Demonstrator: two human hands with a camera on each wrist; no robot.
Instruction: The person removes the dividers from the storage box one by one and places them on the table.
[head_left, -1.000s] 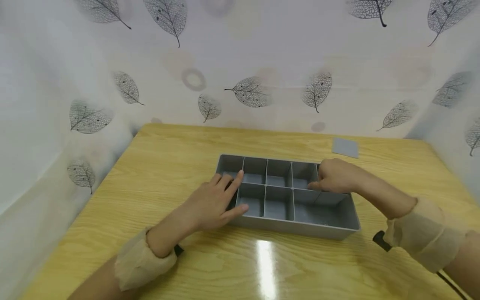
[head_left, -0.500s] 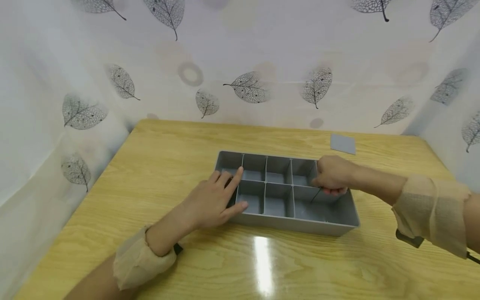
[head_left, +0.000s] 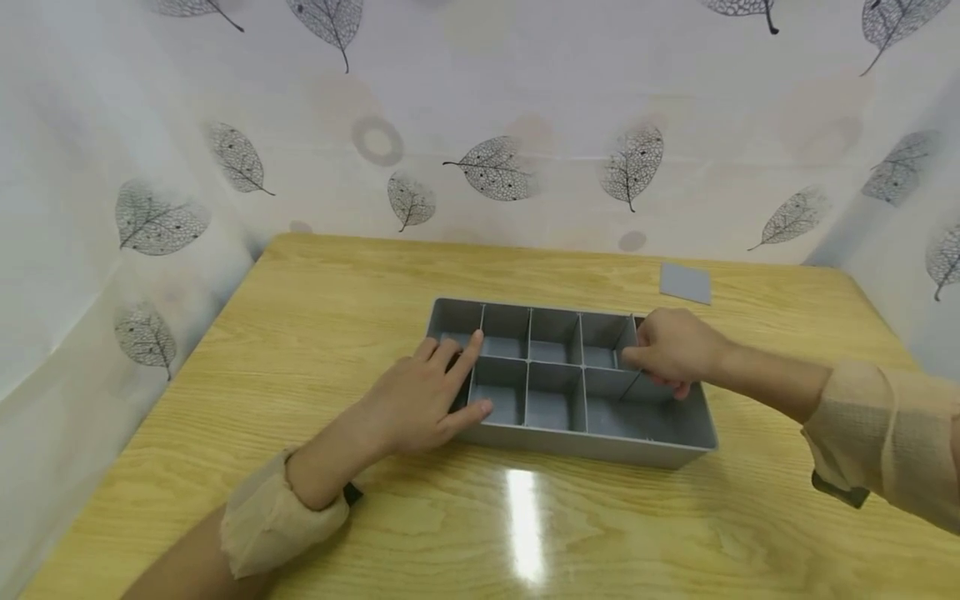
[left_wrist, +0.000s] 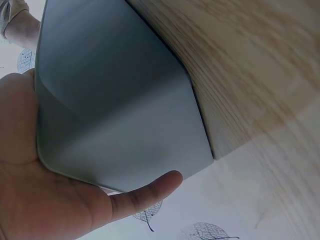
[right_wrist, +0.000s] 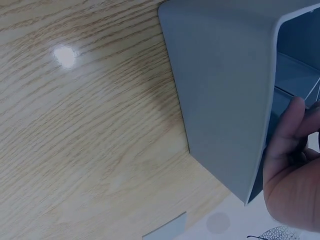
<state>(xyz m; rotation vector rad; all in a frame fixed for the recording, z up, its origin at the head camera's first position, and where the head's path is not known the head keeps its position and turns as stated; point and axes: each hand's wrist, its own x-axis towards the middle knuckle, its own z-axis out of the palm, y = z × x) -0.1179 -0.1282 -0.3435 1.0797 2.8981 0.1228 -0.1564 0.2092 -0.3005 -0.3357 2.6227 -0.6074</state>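
A long grey organizer box [head_left: 585, 446], split by thin dividers into several compartments, stands on the table. Across its left end rests my left hand [head_left: 411, 402], index finger and thumb stretched out over the compartments. In the left wrist view the palm meets the rim, and one straight finger [left_wrist: 150, 196] lies along the outer wall. My right hand [head_left: 678, 346] reaches into the back right part with curled fingers and pinches a small divider [head_left: 625, 333] there. The hand hides most of that compartment. Curled fingers show inside the rim in the right wrist view.
A loose flat grey divider plate [head_left: 686, 283] lies on the wooden table [head_left: 337, 283] behind the box, near the back edge. Pale curtains [head_left: 555, 100] printed with leaves hang behind the table and at both sides.
My right hand has drawn its fingers in around the divider, and its forearm has swung outward to the right. The left hand keeps its place on the box. The head view has tilted slightly.
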